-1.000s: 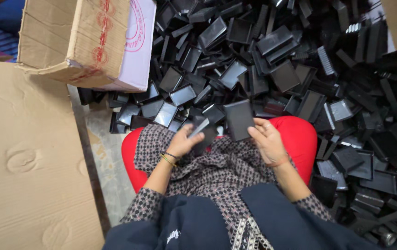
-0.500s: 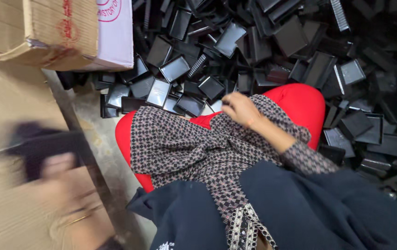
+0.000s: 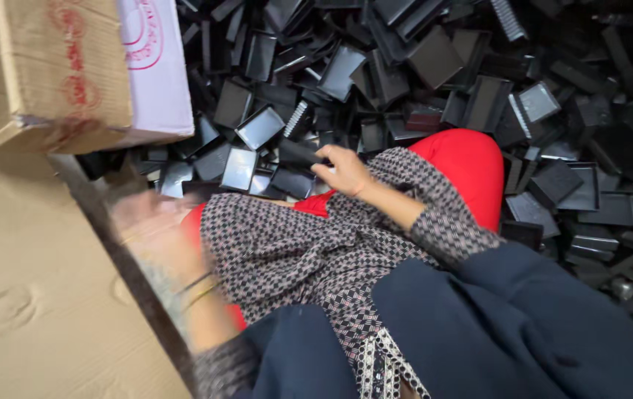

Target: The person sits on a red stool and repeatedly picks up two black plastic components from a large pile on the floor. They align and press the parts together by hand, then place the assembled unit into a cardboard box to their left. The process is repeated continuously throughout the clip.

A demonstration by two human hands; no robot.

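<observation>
My right hand (image 3: pixel 342 171) reaches forward off my lap and closes its fingers on a black plastic tray (image 3: pixel 300 152) at the near edge of a big heap of black trays (image 3: pixel 420 66). My left hand (image 3: pixel 155 227) is a motion blur low on the left, between the patterned cloth (image 3: pixel 294 251) on my lap and the flat cardboard (image 3: pixel 35 295). No dark piece shows in it. Thin bangles sit on that wrist.
A brown cardboard box (image 3: pixel 43 74) with a white printed flap (image 3: pixel 155 66) stands at the upper left, above the flat cardboard. Red fabric (image 3: pixel 468 166) covers my knees. A dark blue garment (image 3: pixel 523 332) fills the lower right. Black trays cover the floor ahead and to the right.
My left hand held a black tray over the cardboard on the left; now it swings back toward my lap without it. My right hand has moved forward and taken hold of another tray.
</observation>
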